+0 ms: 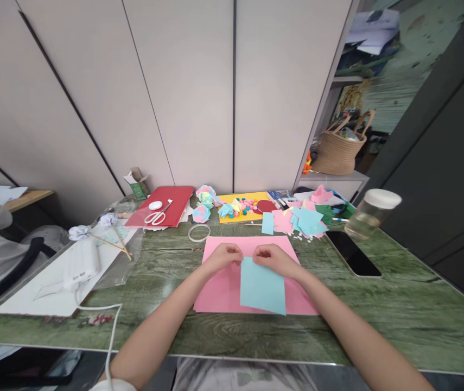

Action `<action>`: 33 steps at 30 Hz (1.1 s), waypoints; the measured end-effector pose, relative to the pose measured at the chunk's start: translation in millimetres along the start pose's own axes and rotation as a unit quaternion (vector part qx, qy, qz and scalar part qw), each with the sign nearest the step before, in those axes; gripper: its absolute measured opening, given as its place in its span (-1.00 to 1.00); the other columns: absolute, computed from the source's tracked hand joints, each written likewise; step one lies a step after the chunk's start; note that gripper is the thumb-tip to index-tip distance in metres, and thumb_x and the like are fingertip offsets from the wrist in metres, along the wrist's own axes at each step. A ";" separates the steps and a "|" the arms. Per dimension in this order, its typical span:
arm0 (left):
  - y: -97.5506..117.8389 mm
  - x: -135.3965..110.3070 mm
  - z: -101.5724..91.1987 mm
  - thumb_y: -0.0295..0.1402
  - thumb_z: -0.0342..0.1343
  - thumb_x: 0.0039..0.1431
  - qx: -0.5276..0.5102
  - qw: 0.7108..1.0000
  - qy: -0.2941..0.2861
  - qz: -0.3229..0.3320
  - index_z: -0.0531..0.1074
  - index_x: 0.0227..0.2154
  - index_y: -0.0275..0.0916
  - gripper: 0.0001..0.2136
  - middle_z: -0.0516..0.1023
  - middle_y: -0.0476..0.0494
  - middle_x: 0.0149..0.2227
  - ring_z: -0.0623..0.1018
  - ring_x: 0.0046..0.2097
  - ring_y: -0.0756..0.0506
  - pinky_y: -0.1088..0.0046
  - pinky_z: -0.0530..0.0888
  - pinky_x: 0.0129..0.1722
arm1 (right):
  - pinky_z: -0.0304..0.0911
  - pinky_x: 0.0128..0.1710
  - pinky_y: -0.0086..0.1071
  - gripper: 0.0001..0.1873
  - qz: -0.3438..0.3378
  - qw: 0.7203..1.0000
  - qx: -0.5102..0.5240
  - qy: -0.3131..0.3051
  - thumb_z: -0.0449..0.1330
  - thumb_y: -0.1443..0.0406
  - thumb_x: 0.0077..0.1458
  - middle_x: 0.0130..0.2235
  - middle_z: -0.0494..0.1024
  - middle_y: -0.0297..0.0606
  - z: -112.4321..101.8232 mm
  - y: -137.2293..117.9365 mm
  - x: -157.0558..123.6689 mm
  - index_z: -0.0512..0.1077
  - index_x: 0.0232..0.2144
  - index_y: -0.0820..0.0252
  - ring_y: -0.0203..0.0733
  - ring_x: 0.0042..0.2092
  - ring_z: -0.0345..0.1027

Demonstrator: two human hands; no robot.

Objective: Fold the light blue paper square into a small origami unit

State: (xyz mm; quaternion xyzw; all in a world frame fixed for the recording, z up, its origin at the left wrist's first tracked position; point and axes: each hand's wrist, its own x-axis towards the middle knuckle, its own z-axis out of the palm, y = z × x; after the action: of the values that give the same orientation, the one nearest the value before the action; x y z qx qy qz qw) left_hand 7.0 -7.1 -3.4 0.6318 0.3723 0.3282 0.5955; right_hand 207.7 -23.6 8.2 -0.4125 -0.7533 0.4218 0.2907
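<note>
A square sheet of light blue paper [262, 288] slants over a stack of pink paper [219, 293] on the table in front of me. My right hand [274, 258] pinches the blue sheet along its top edge, close to the upper left corner. At that same corner, my left hand [224, 257] has its fingers closed, with the fingertips on the paper. Both hands are just above the pink sheets, a small gap between them. A roll of clear tape [199, 233] lies beyond my left hand.
Scissors [157, 216] rest on red paper [178, 203] at the back left. Paper flowers [203, 202], pom-poms on a yellow sheet [224, 218] and paper scraps [309, 220] line the back. On the right are a phone [354, 254] and a jar [368, 217]; a power bank [82, 263] lies left.
</note>
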 end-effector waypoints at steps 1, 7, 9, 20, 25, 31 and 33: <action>0.7 -0.1 -2.5 -0.47 0.03 -0.20 -0.001 1.000 0.004 0.003 0.37 -0.59 -0.35 -0.94 0.37 -0.03 -0.60 0.35 -0.51 0.03 0.51 0.28 -0.45 | 0.05 -0.47 -0.46 -0.83 0.000 1.000 0.001 0.003 0.06 0.26 -0.07 -0.51 0.34 -0.34 -2.2 1.2 0.6 0.36 -0.54 0.25 -0.32 -0.45 0.15; 2.5 1.6 -14.1 -0.48 -0.01 -0.19 -0.008 0.999 0.034 0.018 0.34 -0.60 -0.33 -0.94 0.36 -0.02 -0.59 0.35 -0.50 0.04 0.53 0.27 -0.44 | 0.03 -0.49 -0.47 -0.84 0.004 1.000 0.006 0.016 0.05 0.26 -0.07 -0.53 0.29 -0.36 -14.3 7.9 4.3 0.32 -0.55 0.26 -0.35 -0.48 0.11; 2.4 2.0 -12.3 -0.46 0.00 -0.17 -0.009 0.999 0.035 0.016 0.34 -0.57 -0.33 -0.94 0.37 -0.03 -0.58 0.36 -0.49 0.04 0.53 0.28 -0.44 | 0.04 -0.48 -0.46 -0.84 0.004 1.000 0.006 0.008 0.06 0.25 -0.07 -0.52 0.31 -0.35 -12.6 7.8 4.0 0.33 -0.55 0.25 -0.34 -0.47 0.13; -0.3 -3.1 13.7 -0.43 0.08 -0.19 0.041 0.998 -0.043 -0.008 0.40 -0.59 -0.34 -0.93 0.35 0.01 -0.58 0.28 -0.50 0.05 0.54 0.19 -0.47 | 0.03 -0.50 -0.48 -0.86 0.000 0.998 0.002 -0.065 0.06 0.30 -0.07 -0.52 0.36 -0.36 10.4 -0.1 -2.7 0.38 -0.53 0.24 -0.35 -0.48 0.14; 0.6 -4.4 14.6 -0.48 0.04 -0.19 0.039 0.998 -0.050 0.005 0.39 -0.59 -0.34 -0.95 0.35 0.01 -0.56 0.28 -0.47 0.05 0.55 0.20 -0.45 | 0.04 -0.49 -0.49 -0.87 0.002 0.997 0.005 -0.078 0.06 0.32 -0.08 -0.51 0.36 -0.37 7.3 -0.6 -2.5 0.38 -0.52 0.25 -0.35 -0.47 0.14; 4.2 -3.0 7.6 -0.51 0.02 -0.21 0.036 0.999 -0.038 0.013 0.38 -0.58 -0.33 -0.93 0.36 0.00 -0.56 0.33 -0.47 0.04 0.53 0.26 -0.41 | 0.03 -0.48 -0.49 -0.87 -0.001 0.998 0.003 -0.067 0.06 0.32 -0.07 -0.52 0.34 -0.38 -2.1 -4.6 -2.5 0.37 -0.53 0.25 -0.37 -0.47 0.12; 5.1 -2.5 6.1 -0.51 0.02 -0.22 0.037 0.998 -0.038 0.012 0.37 -0.58 -0.33 -0.93 0.36 0.00 -0.57 0.34 -0.48 0.03 0.52 0.27 -0.41 | 0.03 -0.48 -0.49 -0.87 -0.001 0.998 0.003 -0.066 0.06 0.32 -0.07 -0.52 0.33 -0.38 -4.4 -5.8 -2.7 0.37 -0.53 0.26 -0.37 -0.47 0.12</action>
State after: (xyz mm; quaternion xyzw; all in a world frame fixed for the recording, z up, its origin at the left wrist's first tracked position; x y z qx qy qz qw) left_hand 11.4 -12.4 1.3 0.6701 0.3537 0.2965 0.5814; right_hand 210.3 -25.9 15.1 -0.3823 -0.7696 0.4502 0.2425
